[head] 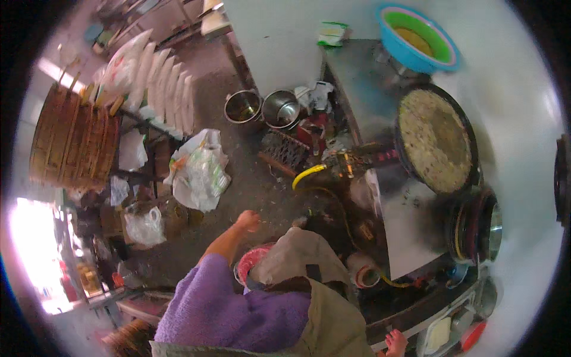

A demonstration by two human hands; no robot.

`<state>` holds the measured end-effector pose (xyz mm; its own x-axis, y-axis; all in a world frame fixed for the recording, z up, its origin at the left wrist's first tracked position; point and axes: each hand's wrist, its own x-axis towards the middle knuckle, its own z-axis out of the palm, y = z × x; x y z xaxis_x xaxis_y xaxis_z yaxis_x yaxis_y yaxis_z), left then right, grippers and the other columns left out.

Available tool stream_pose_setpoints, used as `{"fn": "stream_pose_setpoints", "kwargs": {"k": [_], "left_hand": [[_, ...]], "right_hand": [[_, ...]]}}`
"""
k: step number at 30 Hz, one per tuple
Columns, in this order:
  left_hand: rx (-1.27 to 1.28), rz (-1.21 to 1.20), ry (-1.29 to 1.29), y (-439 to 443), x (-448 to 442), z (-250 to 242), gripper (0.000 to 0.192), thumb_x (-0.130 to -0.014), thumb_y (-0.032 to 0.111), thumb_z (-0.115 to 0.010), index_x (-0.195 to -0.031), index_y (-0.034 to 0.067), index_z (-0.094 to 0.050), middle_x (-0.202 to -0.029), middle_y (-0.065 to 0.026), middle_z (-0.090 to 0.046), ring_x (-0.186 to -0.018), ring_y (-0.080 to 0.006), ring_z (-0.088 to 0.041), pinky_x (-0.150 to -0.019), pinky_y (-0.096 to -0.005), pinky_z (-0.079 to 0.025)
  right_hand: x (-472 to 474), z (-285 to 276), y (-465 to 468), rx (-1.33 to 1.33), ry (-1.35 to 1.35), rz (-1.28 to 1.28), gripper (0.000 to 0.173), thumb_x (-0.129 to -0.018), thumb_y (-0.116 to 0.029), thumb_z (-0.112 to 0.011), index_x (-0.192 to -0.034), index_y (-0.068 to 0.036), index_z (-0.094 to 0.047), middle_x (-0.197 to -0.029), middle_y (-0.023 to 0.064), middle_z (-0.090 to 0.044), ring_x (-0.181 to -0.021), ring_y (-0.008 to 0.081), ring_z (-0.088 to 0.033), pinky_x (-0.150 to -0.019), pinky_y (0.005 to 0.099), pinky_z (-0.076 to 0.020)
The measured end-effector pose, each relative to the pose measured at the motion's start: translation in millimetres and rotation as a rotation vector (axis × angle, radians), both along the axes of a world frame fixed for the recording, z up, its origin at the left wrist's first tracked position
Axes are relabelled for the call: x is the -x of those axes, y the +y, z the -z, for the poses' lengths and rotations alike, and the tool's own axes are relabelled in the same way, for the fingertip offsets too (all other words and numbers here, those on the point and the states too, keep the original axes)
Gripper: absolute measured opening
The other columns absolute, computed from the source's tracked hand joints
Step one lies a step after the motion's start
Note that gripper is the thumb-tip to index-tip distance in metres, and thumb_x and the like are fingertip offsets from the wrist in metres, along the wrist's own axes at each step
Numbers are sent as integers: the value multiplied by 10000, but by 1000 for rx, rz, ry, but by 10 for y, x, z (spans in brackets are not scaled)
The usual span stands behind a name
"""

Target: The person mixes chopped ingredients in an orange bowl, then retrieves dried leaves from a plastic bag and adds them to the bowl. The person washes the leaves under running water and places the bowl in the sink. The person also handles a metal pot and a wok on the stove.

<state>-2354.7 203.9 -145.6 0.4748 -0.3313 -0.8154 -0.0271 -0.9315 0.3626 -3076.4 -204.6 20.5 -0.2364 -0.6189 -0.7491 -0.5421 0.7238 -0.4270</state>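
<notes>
My left hand (248,221) hangs over the dark floor in front of me, fingers loosely curled and blurred; nothing shows in it. Below it, beside my apron (303,254), is a pink container (253,263), partly hidden. My right hand (395,342) is low at the right, by the edge of the counter (379,328), with its fingers apart and nothing visible in them. Nearest to it is a clear tray (441,334) with a pale yellow block inside. A red dish (473,335) lies beside the tray.
A large dark pan (474,147) of pale, speckled food rests at the right, near a pot (473,227). Nested blue and green basins (388,26) stand beyond. Two metal pots (281,109), a yellow hose (308,175), plastic bags (200,174) and stacked woven trays (73,138) lie around the floor area.
</notes>
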Motion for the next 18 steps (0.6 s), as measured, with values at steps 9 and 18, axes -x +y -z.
{"fn": "stream_pose_setpoints", "kwargs": {"k": [9, 18], "left_hand": [[384, -972, 181, 894, 245, 214, 144, -837, 196, -572, -770, 81, -627, -617, -21, -569, -576, -177, -588, -518, -376, -479], [196, -703, -225, 246, 972, -300, 325, -846, 290, -566, -1029, 41, -668, -916, -162, -688, -818, -296, -668, -702, -416, -532]], "right_hand": [[-2466, -438, -325, -115, -260, -558, 484, -921, -354, -612, -1239, 8, -560, -1041, 176, -655, -835, 238, -671, -691, 336, -573], [-3027, -106, -549, -179, -324, -893, 410, -933, -329, -607, -1182, -4, -583, -897, 98, -656, -751, 178, -653, -633, 315, -557]]}}
